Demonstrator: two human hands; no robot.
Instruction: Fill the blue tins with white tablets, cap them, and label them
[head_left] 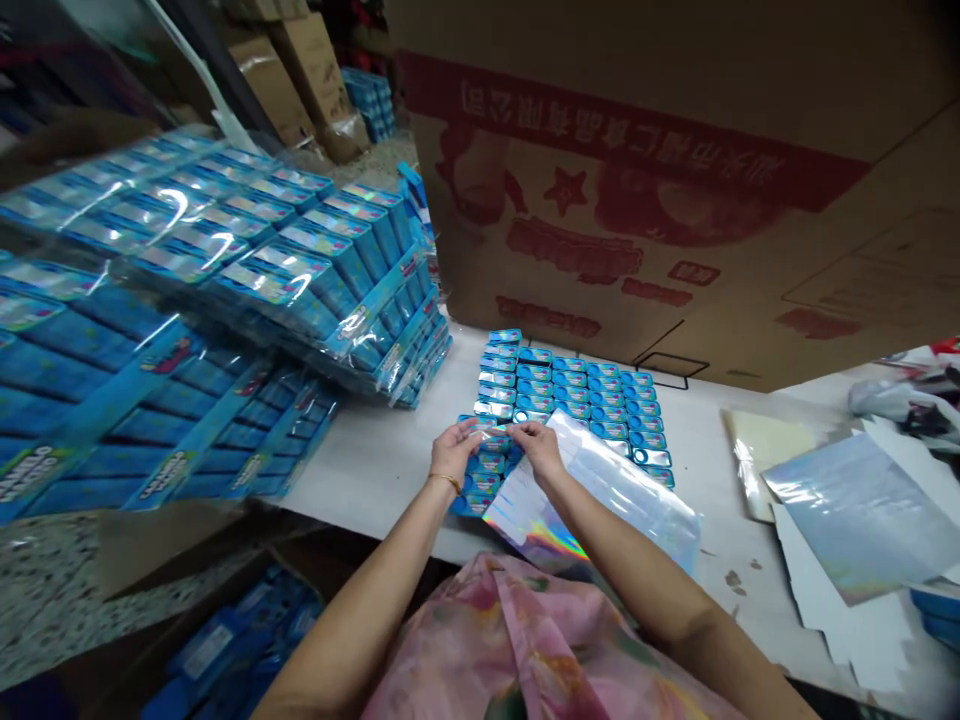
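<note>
My left hand (451,458), with a bracelet at the wrist, pinches one end of a small shiny strip (493,432), which looks like a sticker. At its other end, the fingertips of my right hand (538,448) are closed on it. Beneath the strip lie several small blue boxes (489,465) in a stack close to the table edge. Under my right forearm a holographic sheet (630,490) partly covers the boxes. Rows of the same blue packs (570,380), with round dark spots and printed labels, spread out just beyond my hands.
A large cardboard carton (600,200) stands behind the rows. Plastic-wrapped blue packages (352,260) are piled high at the left. On the right of the white table (375,480) lie silvery sheets (862,510) and a cream packet (772,450). An open box of blue items (225,640) sits below.
</note>
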